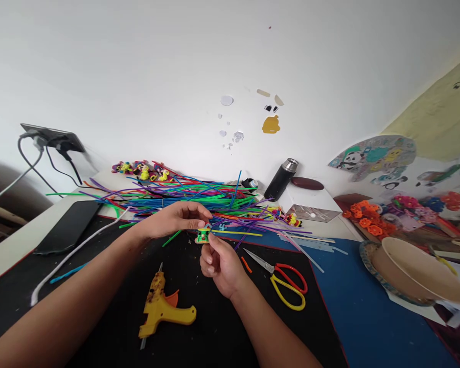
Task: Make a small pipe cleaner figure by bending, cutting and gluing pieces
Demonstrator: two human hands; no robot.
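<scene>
A small green figure (202, 235) with red and yellowish parts is held up over the black mat. My left hand (176, 221) pinches its top between thumb and fingers. From the lower right, my right hand (223, 261) grips its side with thumb and curled fingers. The figure is too small to make out in detail. Behind the hands spreads a heap of coloured pipe cleaners (199, 199). Below them a yellow glue gun (164, 309) lies on the mat. Scissors (279, 276) with one red and one yellow handle lie to the right, blades apart from my hand.
A black phone (71, 227) and a white cable (76, 253) are at the left. Toward the wall stand a black flask (280, 180) and a white box (314, 202). Small colourful figures (141, 170) sit at the back left. A bowl (421, 268) is at the right.
</scene>
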